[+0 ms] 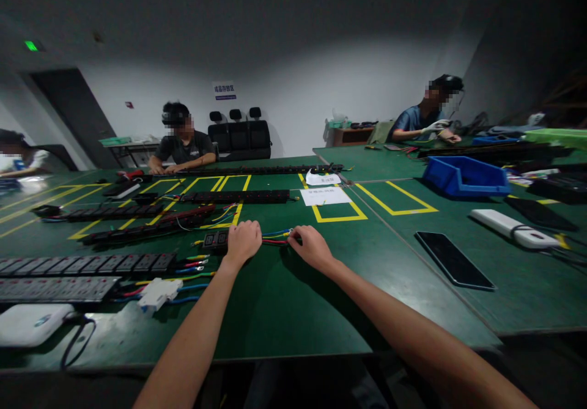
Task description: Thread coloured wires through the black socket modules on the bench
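Note:
A short black socket strip (214, 239) lies on the green table, with red, blue and yellow-green wires (274, 238) coming out of its right side. My left hand (244, 243) is closed around the strip's right end, where the wires leave it. To the right, my right hand (309, 245) pinches the far ends of those wires between thumb and fingers. The wires run roughly straight across the gap between the two hands. The hand covers most of the wire tips.
Long socket strips (87, 265) and a white connector block (158, 294) lie left. Paper sheets (325, 196) are ahead. Right are a phone (454, 260), a white power bank (513, 228) and a blue bin (465, 176). Across the table, people (186, 143) sit working.

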The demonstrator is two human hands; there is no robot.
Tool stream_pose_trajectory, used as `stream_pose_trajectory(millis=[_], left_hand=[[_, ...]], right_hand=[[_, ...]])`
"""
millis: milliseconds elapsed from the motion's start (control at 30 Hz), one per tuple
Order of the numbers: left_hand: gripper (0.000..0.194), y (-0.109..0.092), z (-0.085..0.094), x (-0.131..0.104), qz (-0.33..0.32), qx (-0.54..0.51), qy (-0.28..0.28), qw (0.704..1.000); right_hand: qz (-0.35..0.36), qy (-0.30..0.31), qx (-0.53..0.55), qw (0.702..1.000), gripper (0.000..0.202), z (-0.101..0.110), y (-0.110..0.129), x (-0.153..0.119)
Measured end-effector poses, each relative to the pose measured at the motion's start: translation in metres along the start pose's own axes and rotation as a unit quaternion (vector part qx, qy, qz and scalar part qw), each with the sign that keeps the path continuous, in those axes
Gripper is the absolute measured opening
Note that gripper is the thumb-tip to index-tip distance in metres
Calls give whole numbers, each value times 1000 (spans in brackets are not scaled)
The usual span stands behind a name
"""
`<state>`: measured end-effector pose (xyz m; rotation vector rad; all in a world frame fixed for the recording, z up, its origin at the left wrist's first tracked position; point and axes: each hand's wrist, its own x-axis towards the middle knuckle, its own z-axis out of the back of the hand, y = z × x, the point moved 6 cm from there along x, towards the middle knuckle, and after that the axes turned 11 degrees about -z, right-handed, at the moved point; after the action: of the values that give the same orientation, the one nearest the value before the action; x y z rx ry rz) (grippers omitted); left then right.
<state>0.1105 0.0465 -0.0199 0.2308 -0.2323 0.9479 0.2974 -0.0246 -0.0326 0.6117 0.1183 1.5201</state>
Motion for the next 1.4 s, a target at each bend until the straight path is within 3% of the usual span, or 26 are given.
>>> stream_pose_trajectory(millis=[200, 933, 1400], left_hand=[[33, -2, -1, -1, -4, -2, 8, 1000], [35, 7, -2, 5, -18, -70, 49, 996], [34, 2, 0, 3, -26, -16, 69, 997]], right_hand=[[35, 10, 9, 999, 3, -2, 3, -2], [68, 35, -38, 996, 9, -5, 8, -6], [65, 28, -48, 996, 9, -8, 7, -5]])
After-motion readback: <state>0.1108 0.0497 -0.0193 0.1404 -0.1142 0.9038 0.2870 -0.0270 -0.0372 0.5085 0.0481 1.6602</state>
